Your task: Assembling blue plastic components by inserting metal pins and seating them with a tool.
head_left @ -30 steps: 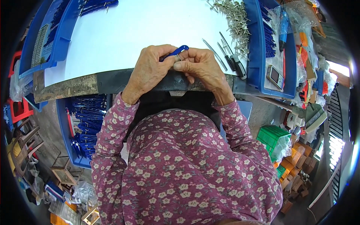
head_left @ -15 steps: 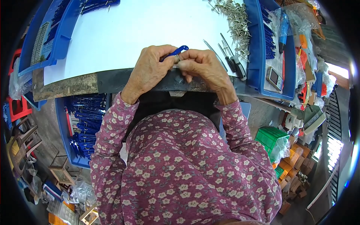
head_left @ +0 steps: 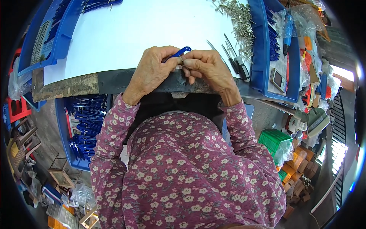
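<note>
Over the near edge of the white-topped table, my left hand (head_left: 154, 68) is closed round a narrow blue plastic piece (head_left: 184, 50) with a rounded end that has a small hole. That end sticks out up and to the right past my thumb and forefinger. My right hand (head_left: 207, 66) meets it from the other side, thumb and forefinger pinched together. Between the fingertips of both hands shows a sliver of a small metal part (head_left: 180, 57), mostly hidden by the fingers. Just right of my right hand lie screwdrivers (head_left: 233, 65) with dark handles and a thin pointed metal tool (head_left: 219, 54).
A heap of small metal pins (head_left: 240, 24) lies at the far right, against a blue tray (head_left: 259, 49) holding blue pieces and a phone (head_left: 278, 79). Another blue tray (head_left: 63, 44) stands at left. A blue bin (head_left: 64, 133) full of blue pieces sits below the table.
My right thumb and fingers have shifted slightly at the metal part, whose thin end shows less. The blue piece stays in my left hand, almost unmoved.
</note>
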The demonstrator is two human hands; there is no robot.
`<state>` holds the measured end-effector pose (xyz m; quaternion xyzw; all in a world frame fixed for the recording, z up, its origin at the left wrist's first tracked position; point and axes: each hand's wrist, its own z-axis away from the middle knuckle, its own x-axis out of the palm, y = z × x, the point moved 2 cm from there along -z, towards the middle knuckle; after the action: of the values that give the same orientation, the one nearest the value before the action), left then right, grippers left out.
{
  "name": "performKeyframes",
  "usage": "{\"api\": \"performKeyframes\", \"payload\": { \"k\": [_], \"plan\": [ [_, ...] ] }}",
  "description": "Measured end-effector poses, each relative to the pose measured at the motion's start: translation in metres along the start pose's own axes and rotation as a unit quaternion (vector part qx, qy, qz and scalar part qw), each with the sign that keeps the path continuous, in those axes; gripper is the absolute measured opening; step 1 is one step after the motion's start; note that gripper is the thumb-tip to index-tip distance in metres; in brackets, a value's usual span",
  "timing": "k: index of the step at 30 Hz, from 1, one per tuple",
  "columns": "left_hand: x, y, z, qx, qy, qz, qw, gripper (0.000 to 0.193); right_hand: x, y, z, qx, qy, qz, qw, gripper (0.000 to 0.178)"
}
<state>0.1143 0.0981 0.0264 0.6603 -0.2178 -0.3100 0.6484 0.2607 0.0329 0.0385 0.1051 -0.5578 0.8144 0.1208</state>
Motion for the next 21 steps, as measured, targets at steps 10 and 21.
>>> {"api": "performKeyframes", "payload": {
  "k": [10,21],
  "plan": [
    [-0.0007,0.0006,0.0000,-0.007,0.004,0.005,1.000,0.018,0.0023,-0.0016,-0.0017,-0.018,0.001,0.135,0.991,0.015],
    [-0.0050,0.0062,-0.0007,-0.031,-0.013,0.000,0.999,0.019,0.0060,0.0021,-0.0040,-0.037,0.048,0.149,0.987,0.017]
  ]
}}
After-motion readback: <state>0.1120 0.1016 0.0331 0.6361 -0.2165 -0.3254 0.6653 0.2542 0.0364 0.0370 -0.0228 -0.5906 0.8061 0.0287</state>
